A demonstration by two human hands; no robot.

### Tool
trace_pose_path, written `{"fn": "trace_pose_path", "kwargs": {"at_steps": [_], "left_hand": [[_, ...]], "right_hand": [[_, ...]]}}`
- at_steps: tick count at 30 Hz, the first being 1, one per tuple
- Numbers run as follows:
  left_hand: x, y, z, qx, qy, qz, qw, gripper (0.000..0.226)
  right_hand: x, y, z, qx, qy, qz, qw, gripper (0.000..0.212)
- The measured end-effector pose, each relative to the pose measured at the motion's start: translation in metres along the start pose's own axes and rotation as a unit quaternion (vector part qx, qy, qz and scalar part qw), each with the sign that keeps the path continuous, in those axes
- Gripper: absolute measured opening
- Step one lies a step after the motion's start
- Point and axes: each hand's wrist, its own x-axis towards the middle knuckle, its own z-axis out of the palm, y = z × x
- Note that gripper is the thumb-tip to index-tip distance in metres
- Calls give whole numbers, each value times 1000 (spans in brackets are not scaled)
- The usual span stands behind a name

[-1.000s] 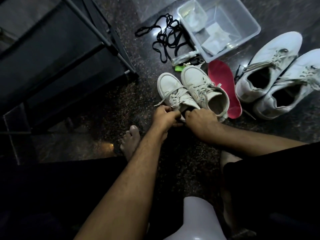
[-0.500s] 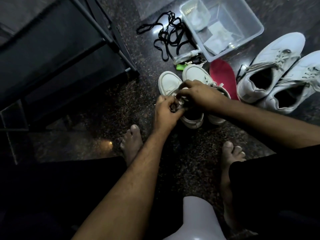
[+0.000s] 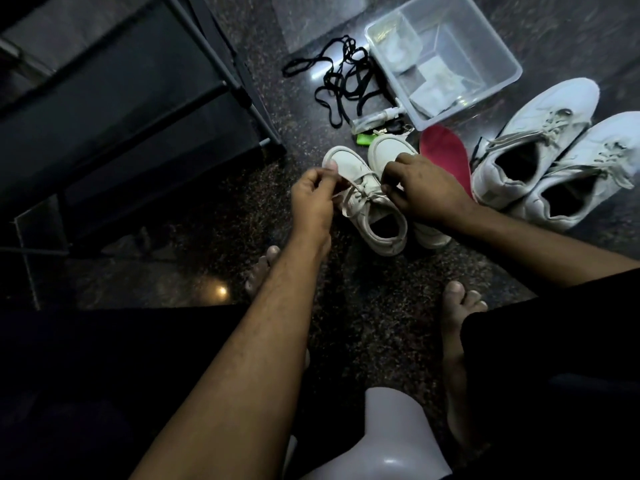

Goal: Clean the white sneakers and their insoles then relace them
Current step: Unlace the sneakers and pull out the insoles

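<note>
Two small white sneakers stand side by side on the dark floor, the left one [image 3: 363, 206] nearer me and the right one [image 3: 388, 150] partly under my right hand. My left hand [image 3: 313, 197] pinches one end of the left sneaker's white lace [image 3: 349, 199]. My right hand [image 3: 420, 190] pinches the other end over the tongue. The lace is drawn out between both hands. A red insole [image 3: 446, 150] lies to the right of the small pair. A larger pair of white sneakers [image 3: 540, 150] sits at the far right.
A clear plastic tub [image 3: 485, 36] with cloths stands at the back. Black laces [image 3: 343, 81] are heaped left of it, with a small spray bottle [image 3: 374, 119] and a green item [image 3: 363, 138] nearby. A dark rack [image 3: 138, 98] fills the left. My bare feet [image 3: 460, 306] rest on the floor.
My hands have moved apart from the middle of the left small sneaker, pulling its lace ends outward. The sneaker's opening now shows between them.
</note>
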Motion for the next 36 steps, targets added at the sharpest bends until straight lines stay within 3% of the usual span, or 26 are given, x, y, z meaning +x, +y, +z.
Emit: {"fn": "trace_pose_path", "kwargs": {"at_steps": [3,6,8,10,11,12,13,15,16,17,18,20,21,22,24,25,29,31,33,36], "left_hand": [[-15,25,1,-91,-19,-25,995,26],[-28,54,-1,-149,-74,0,986,31],[-28,66,-9,-161,-64,0,985,32],[-21,67,-23,-66,-29,43,996,31],[-16,64,-31,46,-15,84,995,30],[-12,59,-42,200,-7,127,971,27],[-9,52,-51,372,-14,144,917,25],[-10,36,-62,638,-99,58,761,36],[-10,27,-65,683,-146,-2,715,36],[-14,22,-61,674,-172,-33,718,31],[-18,19,-55,612,-165,-22,773,29],[-20,23,-41,383,-28,92,919,27],[-19,33,-34,265,57,170,947,27],[-11,46,-29,171,120,223,952,30],[1,71,-24,47,178,254,950,36],[8,77,-24,51,195,253,946,33],[12,55,-23,269,223,207,914,18],[7,37,-17,350,186,163,904,27],[4,21,-8,436,103,82,890,34],[4,0,4,419,-41,31,907,46]], "right_hand": [[-4,-3,-3,16,-10,5,1000,21],[-10,-10,5,-55,-17,6,998,34],[-12,-11,15,-91,-14,26,995,35],[-13,-9,21,-90,-5,43,995,34],[-13,-8,22,-80,0,44,996,33],[-13,-7,22,-63,7,41,997,33],[-13,-7,22,-43,15,38,998,32],[-15,-5,20,-15,29,33,999,33],[-16,-3,19,-12,31,29,999,34],[-17,-1,19,-15,30,23,999,35],[-17,1,20,-23,26,16,999,37],[-18,3,21,-30,8,-5,999,40],[-18,4,22,-24,-3,-15,1000,41],[-18,4,23,-12,-14,-16,1000,42],[-15,2,21,16,-37,0,999,47],[-13,2,20,28,-50,10,998,50],[-5,2,13,68,-100,28,992,57],[-3,2,12,78,-101,39,991,48],[-2,-1,14,87,-89,58,990,33],[2,-7,14,67,-82,69,992,31]]}}
